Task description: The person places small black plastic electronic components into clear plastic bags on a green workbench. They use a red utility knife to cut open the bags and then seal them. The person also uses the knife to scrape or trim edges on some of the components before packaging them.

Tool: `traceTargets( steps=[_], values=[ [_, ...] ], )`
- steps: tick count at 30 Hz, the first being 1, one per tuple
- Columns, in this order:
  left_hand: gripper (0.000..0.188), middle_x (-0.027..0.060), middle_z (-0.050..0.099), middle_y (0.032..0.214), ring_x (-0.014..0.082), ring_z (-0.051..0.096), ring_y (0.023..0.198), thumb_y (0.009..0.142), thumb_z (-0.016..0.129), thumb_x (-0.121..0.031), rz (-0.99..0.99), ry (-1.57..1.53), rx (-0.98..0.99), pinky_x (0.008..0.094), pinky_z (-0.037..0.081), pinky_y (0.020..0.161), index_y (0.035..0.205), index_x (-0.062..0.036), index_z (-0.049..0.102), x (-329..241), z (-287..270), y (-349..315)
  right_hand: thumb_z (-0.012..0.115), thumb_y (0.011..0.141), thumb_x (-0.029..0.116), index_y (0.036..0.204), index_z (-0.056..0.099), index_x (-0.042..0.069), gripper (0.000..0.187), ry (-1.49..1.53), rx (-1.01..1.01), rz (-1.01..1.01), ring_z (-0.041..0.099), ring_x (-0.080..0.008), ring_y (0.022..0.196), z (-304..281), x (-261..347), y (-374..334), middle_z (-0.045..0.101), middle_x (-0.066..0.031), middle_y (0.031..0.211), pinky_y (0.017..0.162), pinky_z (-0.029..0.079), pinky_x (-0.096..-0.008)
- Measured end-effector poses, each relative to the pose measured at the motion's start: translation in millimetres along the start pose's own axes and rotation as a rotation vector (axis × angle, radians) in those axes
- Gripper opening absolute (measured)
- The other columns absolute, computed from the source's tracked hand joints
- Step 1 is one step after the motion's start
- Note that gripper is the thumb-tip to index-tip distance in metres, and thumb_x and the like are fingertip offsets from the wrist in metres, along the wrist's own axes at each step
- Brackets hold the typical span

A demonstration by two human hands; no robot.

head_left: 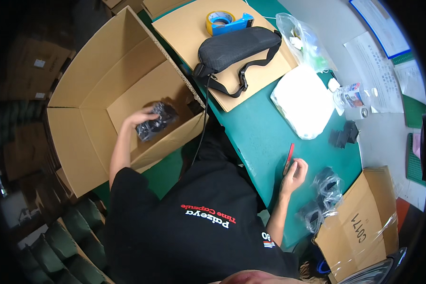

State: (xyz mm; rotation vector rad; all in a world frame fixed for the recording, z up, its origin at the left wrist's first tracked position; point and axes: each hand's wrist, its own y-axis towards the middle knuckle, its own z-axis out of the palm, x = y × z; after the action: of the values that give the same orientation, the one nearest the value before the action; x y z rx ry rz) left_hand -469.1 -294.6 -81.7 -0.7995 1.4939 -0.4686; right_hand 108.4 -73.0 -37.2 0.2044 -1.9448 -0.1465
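Note:
My left hand (143, 116) reaches into a big open cardboard box (71, 146) on the left. Its fingers are closed on a clear plastic bag of black parts (157, 124); the exact kind of part cannot be made out. Above the green table, my right hand (295, 175) is curled around a slim red tool (290, 152) whose red end points away from me. What kind of tool it is does not show, as the fingers cover its lower part. Beside the right hand lie clear plastic bags with black parts (327, 191).
A black waist bag (236, 47) and a blue tape dispenser (232, 26) rest on flat cardboard (175, 23). Further right are a white bag (302, 104), a clear bottle (352, 97) and black pieces (344, 135). Another carton (364, 227) stands at the table's near right.

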Motion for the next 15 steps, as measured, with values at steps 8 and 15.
traceTargets(
  steps=[8, 15],
  values=[
    [0.046, 0.0050, 0.065, 0.133, 0.0173, 0.057, 0.123, 0.096, 0.068, -0.025, -0.185, 0.203, 0.083, 0.0323, 0.042, 0.106, 0.140, -0.0123, 0.059, 28, 59, 84, 0.056, 0.100, 0.002, 0.101, 0.063, -0.005, 0.009, -0.149, -0.017, -0.117, 0.058, -0.0209, 0.098, -15, 9, -5, 0.060, -0.0110, 0.105, 0.090, 0.047, -0.0308],
    [0.060, 0.0113, 0.055, 0.148, 0.0229, 0.051, 0.135, 0.102, 0.058, -0.023, -0.049, 0.291, 0.010, 0.0336, 0.036, 0.114, 0.157, -0.0101, 0.039, 25, 71, 104, 0.061, 0.092, -0.006, 0.097, 0.065, -0.003, 0.007, -0.133, -0.176, -0.029, 0.062, -0.0256, 0.092, -33, 12, -25, 0.064, -0.0148, 0.098, 0.084, 0.051, -0.0352]
  ],
)
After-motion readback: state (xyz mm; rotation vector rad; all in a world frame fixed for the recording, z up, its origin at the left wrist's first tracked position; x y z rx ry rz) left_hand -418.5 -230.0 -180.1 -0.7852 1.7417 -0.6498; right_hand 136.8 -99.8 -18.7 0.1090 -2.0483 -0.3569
